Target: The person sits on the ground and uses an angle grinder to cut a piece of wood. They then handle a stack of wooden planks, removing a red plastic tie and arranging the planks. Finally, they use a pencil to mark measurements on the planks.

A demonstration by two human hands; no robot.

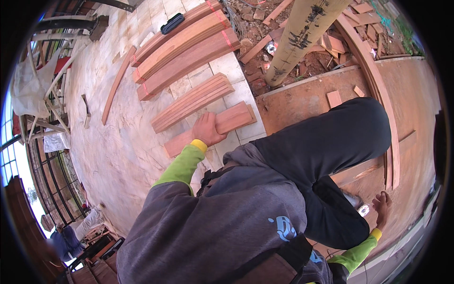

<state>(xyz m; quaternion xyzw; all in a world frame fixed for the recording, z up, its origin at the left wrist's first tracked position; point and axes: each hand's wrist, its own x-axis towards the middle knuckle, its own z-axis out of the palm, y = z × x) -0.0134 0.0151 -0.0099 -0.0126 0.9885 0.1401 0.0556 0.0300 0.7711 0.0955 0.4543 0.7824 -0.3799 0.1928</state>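
My left hand point(209, 128), in a yellow-cuffed green sleeve, grips a short stack of reddish boards point(231, 117) on the pale tiles at the centre. Just beyond lies a bundle of narrow planks point(189, 102). My right hand point(382, 208) is low at the right, fingers apart and slightly curled, with nothing visible in it. Beside it a silvery metal object point(363, 210), too hidden to name, shows by my dark-trousered leg. Long planks point(391, 170) run upward just above that hand.
Taped plank bundles point(189, 61) with a black case point(172, 23) and a loose plank point(117, 85) lie beyond. A pale post point(295, 40) stands amid rubble and offcuts point(333, 45). Scaffolding point(52, 94) lines the left; another person point(71, 241) is at lower left.
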